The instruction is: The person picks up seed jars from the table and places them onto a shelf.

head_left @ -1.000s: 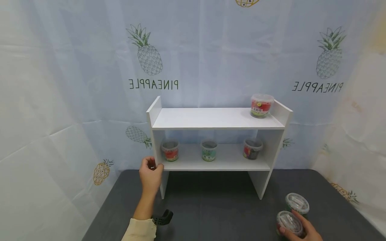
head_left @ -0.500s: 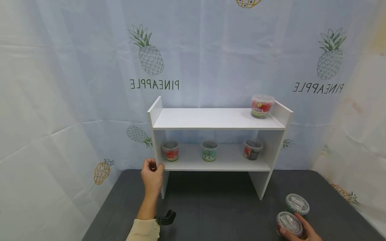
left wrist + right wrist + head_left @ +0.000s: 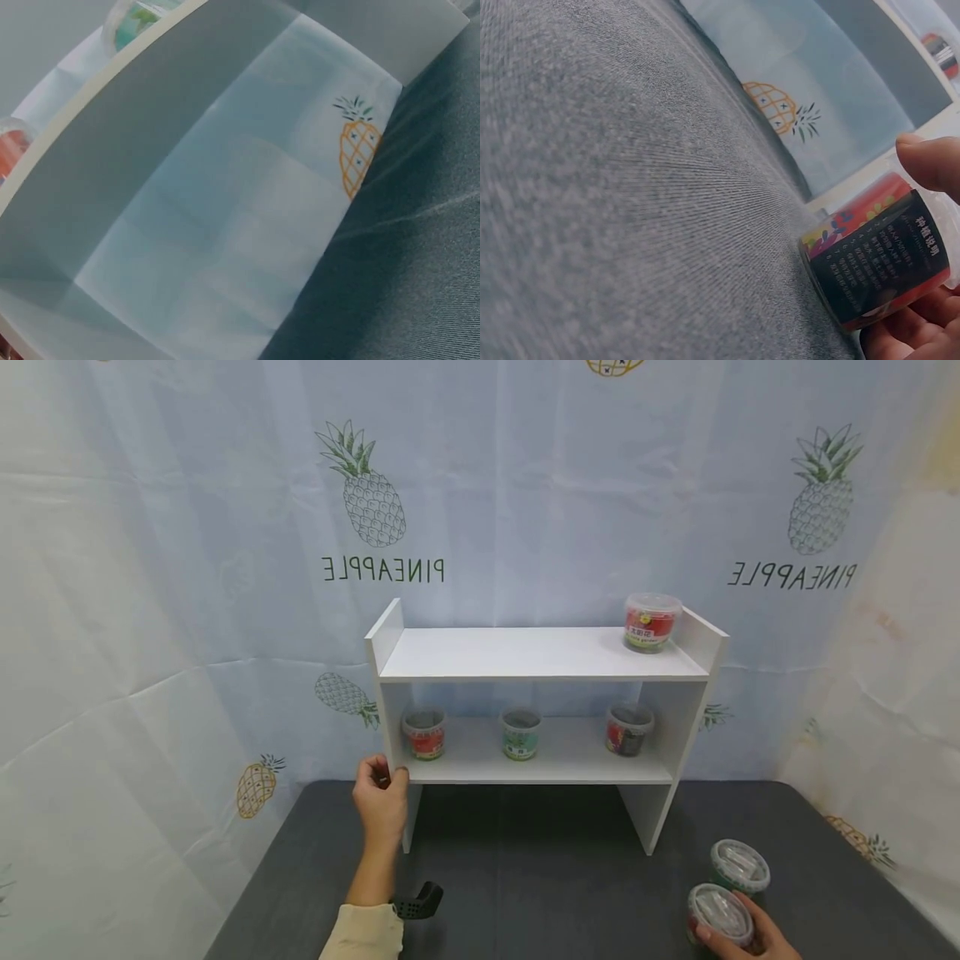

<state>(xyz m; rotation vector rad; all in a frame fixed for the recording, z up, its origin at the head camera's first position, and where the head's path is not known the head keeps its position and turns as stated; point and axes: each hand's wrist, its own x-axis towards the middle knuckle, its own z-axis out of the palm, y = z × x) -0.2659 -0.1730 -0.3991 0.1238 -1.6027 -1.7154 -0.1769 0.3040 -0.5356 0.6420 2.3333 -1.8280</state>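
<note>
My left hand [image 3: 381,797] grips the left side panel of a white two-tier shelf [image 3: 525,773], thumb on its front edge and fingers bent behind. At the front right of the table my right hand [image 3: 757,935] holds a clear lidded plastic tub [image 3: 720,913] between thumb and fingers. In the right wrist view this tub [image 3: 881,259] shows a red and black label with white print, and its base is down at the cloth. A second lidded tub [image 3: 741,863] stands just behind it. The left wrist view shows the shelf's underside but no left hand.
On the lower tier stand a red-labelled tub [image 3: 425,734], a green-labelled tub [image 3: 521,734] and a red-and-black one [image 3: 628,730]. Another red tub [image 3: 651,623] sits at the top tier's right end. A pineapple-print curtain [image 3: 525,485] hangs behind the dark table [image 3: 525,877].
My left forearm has shifted slightly to the right, with the hand still on the shelf panel. My right hand keeps its hold on the tub, and the tubs stay where they were.
</note>
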